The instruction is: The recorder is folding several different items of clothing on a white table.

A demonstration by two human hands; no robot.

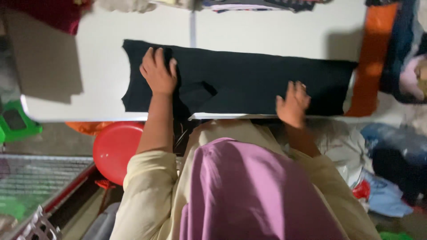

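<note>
Both hands flat, fingers spread, left hand (158, 73) and right hand (292, 103) pressing black cloth (240, 82) against white desk (98, 71), apparently to hold it smooth.

Pile of clothes (262, 4) at far table edge cut off by top border, kinds unclear. Near edge of black garment (249, 82) hidden behind my purple headscarf (249, 191). My right hand (292, 103) blurred, fingers indistinct. Red round thing (116, 151) under table half hidden by my left sleeve (142, 195).
</note>
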